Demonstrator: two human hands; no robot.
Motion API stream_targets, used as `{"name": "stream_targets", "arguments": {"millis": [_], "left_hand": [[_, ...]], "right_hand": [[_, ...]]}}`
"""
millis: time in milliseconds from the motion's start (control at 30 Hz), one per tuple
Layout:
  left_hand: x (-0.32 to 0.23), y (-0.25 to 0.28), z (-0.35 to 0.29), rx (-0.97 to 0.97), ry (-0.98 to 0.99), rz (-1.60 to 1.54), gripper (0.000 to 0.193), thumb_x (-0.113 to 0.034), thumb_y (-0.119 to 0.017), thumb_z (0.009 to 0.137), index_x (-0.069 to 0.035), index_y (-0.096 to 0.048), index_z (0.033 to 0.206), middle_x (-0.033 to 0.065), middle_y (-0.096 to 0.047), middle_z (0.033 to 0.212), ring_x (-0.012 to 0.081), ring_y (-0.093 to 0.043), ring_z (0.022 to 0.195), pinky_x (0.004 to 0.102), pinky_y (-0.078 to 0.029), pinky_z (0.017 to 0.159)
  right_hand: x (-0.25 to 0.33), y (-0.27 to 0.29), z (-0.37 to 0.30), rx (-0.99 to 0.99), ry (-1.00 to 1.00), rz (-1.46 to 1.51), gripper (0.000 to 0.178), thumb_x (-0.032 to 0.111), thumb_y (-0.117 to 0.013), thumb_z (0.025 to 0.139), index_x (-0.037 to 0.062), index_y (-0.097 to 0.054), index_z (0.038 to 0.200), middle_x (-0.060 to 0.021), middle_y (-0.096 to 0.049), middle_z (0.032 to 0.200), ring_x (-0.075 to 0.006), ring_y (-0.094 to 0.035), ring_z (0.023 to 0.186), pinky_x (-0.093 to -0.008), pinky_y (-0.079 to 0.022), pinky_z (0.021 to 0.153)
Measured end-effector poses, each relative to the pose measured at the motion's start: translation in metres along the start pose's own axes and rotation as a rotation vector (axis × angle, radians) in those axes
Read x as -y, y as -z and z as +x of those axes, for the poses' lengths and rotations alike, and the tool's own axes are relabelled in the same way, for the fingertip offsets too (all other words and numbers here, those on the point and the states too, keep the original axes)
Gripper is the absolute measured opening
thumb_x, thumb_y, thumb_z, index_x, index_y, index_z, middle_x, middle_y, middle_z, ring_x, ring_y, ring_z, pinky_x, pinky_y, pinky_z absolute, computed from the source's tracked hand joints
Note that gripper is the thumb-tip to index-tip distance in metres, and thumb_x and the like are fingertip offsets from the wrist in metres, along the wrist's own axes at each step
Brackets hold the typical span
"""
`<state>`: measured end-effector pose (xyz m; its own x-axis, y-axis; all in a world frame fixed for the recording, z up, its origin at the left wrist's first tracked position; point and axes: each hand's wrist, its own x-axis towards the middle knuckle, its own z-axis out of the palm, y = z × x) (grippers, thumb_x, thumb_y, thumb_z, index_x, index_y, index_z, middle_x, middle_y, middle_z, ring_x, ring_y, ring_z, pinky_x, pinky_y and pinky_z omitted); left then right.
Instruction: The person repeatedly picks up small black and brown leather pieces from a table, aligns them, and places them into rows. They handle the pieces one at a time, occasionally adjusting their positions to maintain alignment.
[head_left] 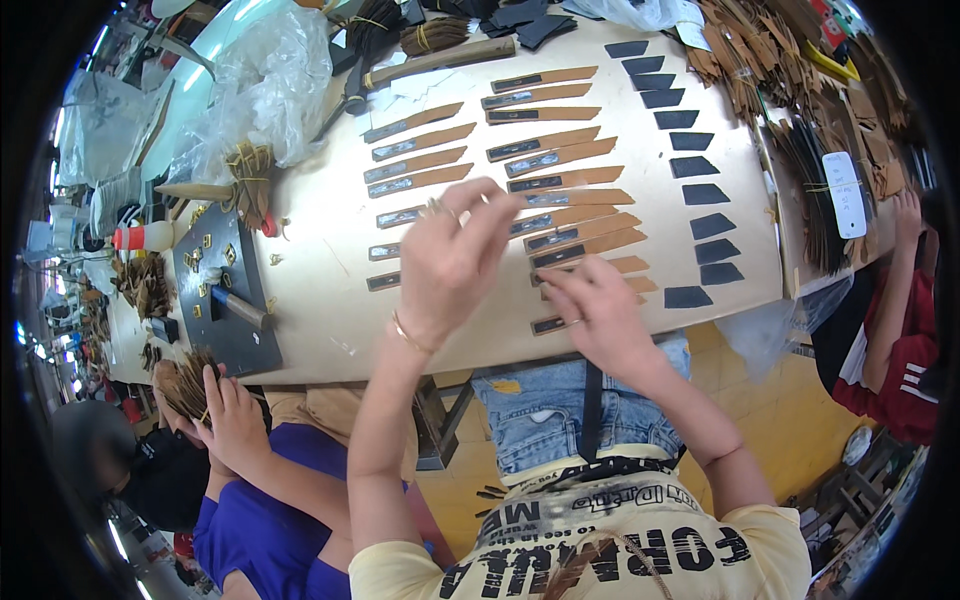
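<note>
My left hand point(450, 250), with a ring and a bracelet, is raised above the middle of the table. Its fingertips are pinched together; whatever they hold is too small to make out. Lower and to the right, my right hand point(608, 312) has its bent fingers at the dark end of a brown leather strip point(610, 242) in the right-hand column. Several such strips lie there, many with dark patches at their left ends. Another column of leather strips point(425, 150) lies left of it, partly hidden by my left hand. Small black leather pieces point(697, 194) form a line further right.
A hammer point(440, 62) lies at the back beside clear plastic bags point(265, 90). On the left are a dark board point(225, 290) with metal fittings and a blue-handled tool point(240, 305). Bundled strips point(815, 190) fill the right side. Co-workers sit at both sides, one holding a bundle point(190, 390).
</note>
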<state>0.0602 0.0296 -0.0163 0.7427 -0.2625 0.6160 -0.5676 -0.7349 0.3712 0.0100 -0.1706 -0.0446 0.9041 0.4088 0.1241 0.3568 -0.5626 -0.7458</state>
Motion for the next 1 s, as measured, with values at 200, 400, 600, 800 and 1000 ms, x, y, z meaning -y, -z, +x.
{"name": "stream_targets", "arguments": {"millis": [200, 400, 600, 800, 1000], "left_hand": [[-0.05, -0.009, -0.038, 0.149, 0.018, -0.078, 0.03, 0.008, -0.074, 0.073, -0.006, -0.072, 0.1, 0.0073, -0.063, 0.096, 0.0213, -0.064, 0.078, 0.033, -0.052, 0.067], [-0.064, -0.022, -0.071, -0.01, 0.248, -0.086, 0.029, -0.011, -0.075, 0.08, -0.006, -0.07, 0.108, 0.0082, -0.063, 0.102, 0.0216, -0.061, 0.083, 0.0345, -0.048, 0.072], [-0.063, -0.021, -0.094, 0.141, 0.695, -0.011, 0.032, -0.014, -0.072, 0.085, -0.007, -0.07, 0.117, 0.0122, -0.058, 0.121, 0.0267, -0.055, 0.103, 0.0421, -0.037, 0.094], [-0.078, -0.038, -0.083, 0.138, 0.599, 0.142, 0.029, -0.011, -0.074, 0.083, -0.008, -0.072, 0.111, 0.0099, -0.059, 0.125, 0.0235, -0.056, 0.099, 0.0403, -0.035, 0.094], [-0.077, -0.036, -0.076, 0.056, 0.701, -0.094, 0.017, -0.007, -0.073, 0.084, -0.007, -0.074, 0.101, 0.0077, -0.067, 0.107, 0.022, -0.06, 0.09, 0.0359, -0.038, 0.091]], "right_hand": [[-0.002, 0.025, -0.005, 0.002, -0.466, 1.199, 0.027, 0.026, -0.054, 0.104, 0.0025, -0.06, 0.115, 0.0051, -0.046, 0.078, -0.0029, -0.038, 0.065, -0.0203, -0.032, 0.056], [-0.011, 0.024, -0.001, 0.052, -0.516, 1.136, 0.026, 0.024, -0.052, 0.105, 0.0021, -0.062, 0.114, 0.0055, -0.048, 0.078, -0.0007, -0.035, 0.061, -0.0166, -0.03, 0.053], [-0.019, 0.033, -0.003, 0.123, -0.562, 0.973, 0.028, 0.017, -0.05, 0.104, 0.0019, -0.061, 0.125, 0.0039, -0.053, 0.082, -0.0005, -0.04, 0.066, -0.0159, -0.034, 0.056], [-0.025, 0.038, -0.008, 0.061, -0.467, 0.521, 0.027, 0.01, -0.046, 0.104, -0.0004, -0.06, 0.124, -0.0042, -0.061, 0.092, -0.0096, -0.055, 0.077, -0.0251, -0.047, 0.069], [-0.024, 0.028, -0.01, -0.002, -0.299, 0.34, 0.021, 0.007, -0.05, 0.101, -0.0026, -0.061, 0.116, -0.0119, -0.063, 0.095, -0.0176, -0.061, 0.083, -0.0317, -0.049, 0.076]]}}
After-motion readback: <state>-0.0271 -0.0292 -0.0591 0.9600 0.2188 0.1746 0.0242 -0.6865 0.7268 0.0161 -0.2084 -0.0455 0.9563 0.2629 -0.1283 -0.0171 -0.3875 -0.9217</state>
